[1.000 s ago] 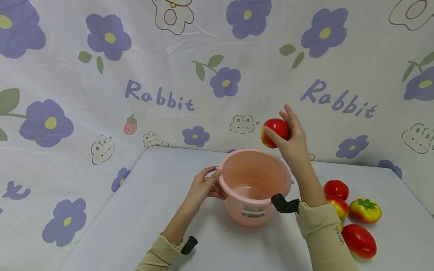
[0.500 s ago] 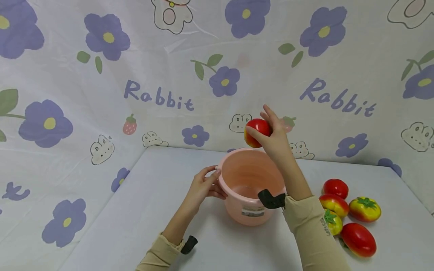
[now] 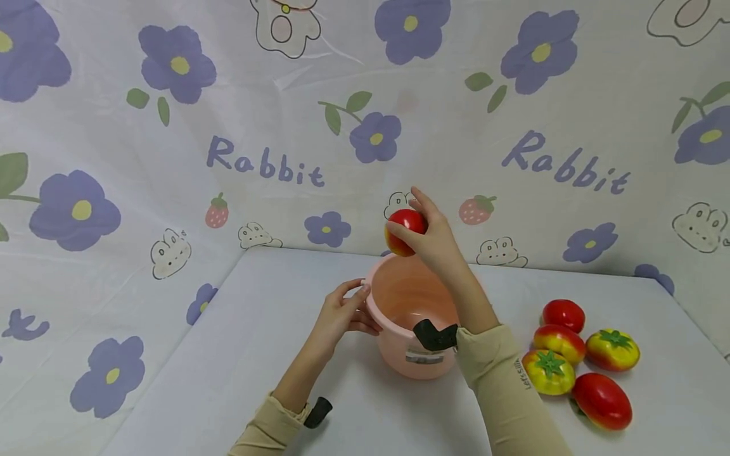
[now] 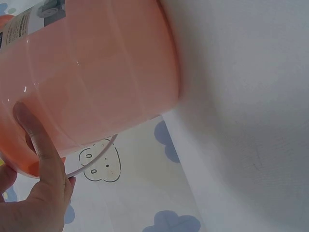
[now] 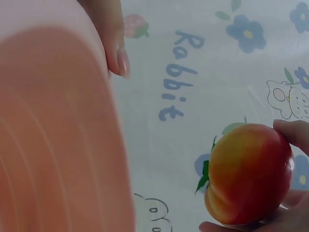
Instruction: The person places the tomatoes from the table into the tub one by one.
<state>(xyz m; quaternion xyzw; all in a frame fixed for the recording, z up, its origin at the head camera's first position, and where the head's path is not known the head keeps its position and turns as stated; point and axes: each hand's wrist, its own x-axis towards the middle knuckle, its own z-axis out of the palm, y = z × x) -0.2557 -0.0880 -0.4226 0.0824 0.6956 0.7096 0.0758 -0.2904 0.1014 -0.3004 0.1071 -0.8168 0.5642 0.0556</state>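
A pink plastic bucket (image 3: 393, 348) stands upright on the table, a printed label on its front. My left hand (image 3: 344, 310) grips its rim at the left side; in the left wrist view the fingers (image 4: 41, 140) lie along the outer wall near a thin handle (image 4: 99, 157). Above the bucket's far rim, my right hand (image 3: 436, 244) holds a red and yellow toy tomato (image 3: 407, 229) between thumb and fingers. Green leaves show on the underside of that tomato (image 5: 251, 174) in the right wrist view. The part of the bucket behind my right forearm is hidden.
Right of the bucket lie several more toy tomatoes, among them a yellow one with a green top (image 3: 549, 372), a red oval one (image 3: 602, 401) and a small red one (image 3: 563, 316). A patterned cloth (image 3: 274, 101) hangs behind the white table (image 3: 245, 335).
My right hand has carried the tomato leftward, from beyond the bucket's right rim to over its far rim, and slightly lower. My left hand stays on the rim. The bucket has not moved.
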